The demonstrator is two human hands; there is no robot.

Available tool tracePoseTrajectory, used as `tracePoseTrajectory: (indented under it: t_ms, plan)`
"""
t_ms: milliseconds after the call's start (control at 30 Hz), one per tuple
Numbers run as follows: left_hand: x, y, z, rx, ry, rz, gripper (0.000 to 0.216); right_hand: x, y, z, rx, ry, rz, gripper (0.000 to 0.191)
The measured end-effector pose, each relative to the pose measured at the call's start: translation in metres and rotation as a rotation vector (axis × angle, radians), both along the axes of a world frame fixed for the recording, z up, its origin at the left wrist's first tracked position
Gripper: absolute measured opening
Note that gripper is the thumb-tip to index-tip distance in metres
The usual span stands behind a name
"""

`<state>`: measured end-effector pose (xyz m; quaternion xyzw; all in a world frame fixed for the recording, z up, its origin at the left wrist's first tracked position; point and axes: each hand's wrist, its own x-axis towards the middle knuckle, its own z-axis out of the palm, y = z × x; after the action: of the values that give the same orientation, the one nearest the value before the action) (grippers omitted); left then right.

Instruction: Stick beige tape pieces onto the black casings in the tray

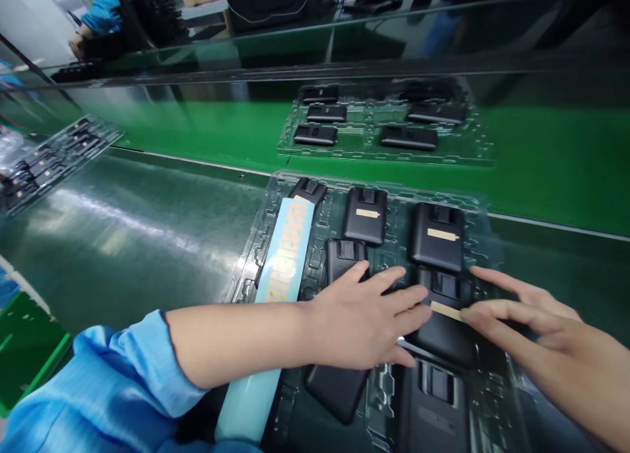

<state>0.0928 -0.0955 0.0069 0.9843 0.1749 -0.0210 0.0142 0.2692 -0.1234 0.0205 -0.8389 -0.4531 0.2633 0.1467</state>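
black casing (443,322) with tan label strip (447,310), seated in clear tray (275,197) on the counter (123,223), directly between both hands. left hand (364,318) flat, fingers spread, fingertips touching casing's left edge, gripping nothing. right hand (536,338) extended, unclenched, fingertip pressing strip's right end. pale blue sticker sheet (285,256) just left of left hand.

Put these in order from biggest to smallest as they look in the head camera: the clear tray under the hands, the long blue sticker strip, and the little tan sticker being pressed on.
1. Clear tray, largest.
2. Blue sticker strip.
3. Tan sticker, smallest, on a black part between the left hand and right hand.
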Motion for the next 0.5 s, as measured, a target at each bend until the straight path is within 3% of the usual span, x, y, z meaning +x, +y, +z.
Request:
tracePoseTrajectory:
  t_ms: [233,500]
  plan:
    - [-0.0009,0.0001,-0.0023,0.001,-0.034,-0.003,0.051,0.0085,-0.0041,-0.0111,0.054,-0.007,0.052,0.049]
    - [-0.0006,0.0001,-0.0016,0.009,-0.028,-0.001,0.052,0.0051,-0.0027,-0.0070,0.035,-0.010,0.046,0.048]
